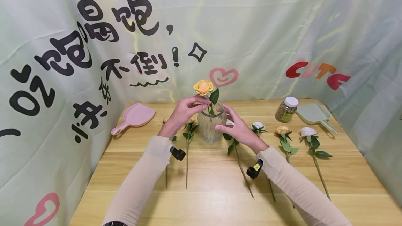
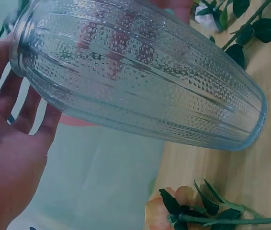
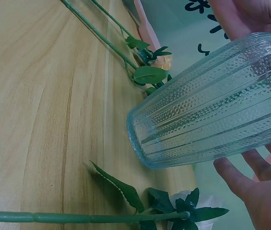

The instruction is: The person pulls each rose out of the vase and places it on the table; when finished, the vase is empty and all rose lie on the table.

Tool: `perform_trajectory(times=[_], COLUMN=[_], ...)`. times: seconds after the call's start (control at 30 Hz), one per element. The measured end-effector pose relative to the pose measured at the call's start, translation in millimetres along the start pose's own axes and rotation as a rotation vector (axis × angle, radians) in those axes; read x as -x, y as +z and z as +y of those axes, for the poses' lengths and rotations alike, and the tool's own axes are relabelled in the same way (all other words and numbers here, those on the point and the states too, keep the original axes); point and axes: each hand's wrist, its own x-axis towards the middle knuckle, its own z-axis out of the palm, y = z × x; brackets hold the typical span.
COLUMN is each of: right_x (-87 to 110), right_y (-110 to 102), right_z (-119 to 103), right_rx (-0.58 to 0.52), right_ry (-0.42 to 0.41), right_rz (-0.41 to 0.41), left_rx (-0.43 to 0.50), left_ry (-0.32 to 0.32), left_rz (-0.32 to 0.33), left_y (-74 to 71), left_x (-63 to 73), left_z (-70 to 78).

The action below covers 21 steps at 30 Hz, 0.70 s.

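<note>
A clear ribbed glass vase (image 1: 211,128) stands at the middle of the table, its textured side filling much of both wrist views. One orange-yellow rose (image 1: 203,87) rises from its mouth, and the green stem shows through the glass down near the base in the right wrist view. My left hand (image 1: 187,111) is at the rim, thumb and fingertips pinching the stem just below the bloom. With thumb in front and fingers along the far side, my right hand (image 1: 238,128) holds the vase from the right.
Two orange roses lie left of the vase, one with its stem (image 1: 187,163) toward me. Several more lie right, including a white rose (image 1: 309,132) and a peach rose (image 1: 282,130). Behind are a pink dustpan (image 1: 138,115), a white-lidded jar (image 1: 286,110) and a pale green dustpan (image 1: 314,113).
</note>
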Motion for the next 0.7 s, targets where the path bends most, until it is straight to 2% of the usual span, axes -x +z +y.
perform_trajectory(times=[0.17,0.53,0.7], right_x=[0.0,-0.5,-0.4], right_y=[2,2,2], right_z=[-1,-2,0], right_rx=[-0.004,-0.004,0.001], right_ry=[0.008,-0.010,-0.008], right_rz=[0.000,0.002,0.005], left_rx=[0.012,-0.026,0.055], left_ry=[0.044,0.231,0.327], left_rz=[0.023,0.181,0.181], left_y=[0.6,-3.1,-1.2], left_x=[-0.6,-6.0,-9.5], left_z=[3.4,32.2,36.8])
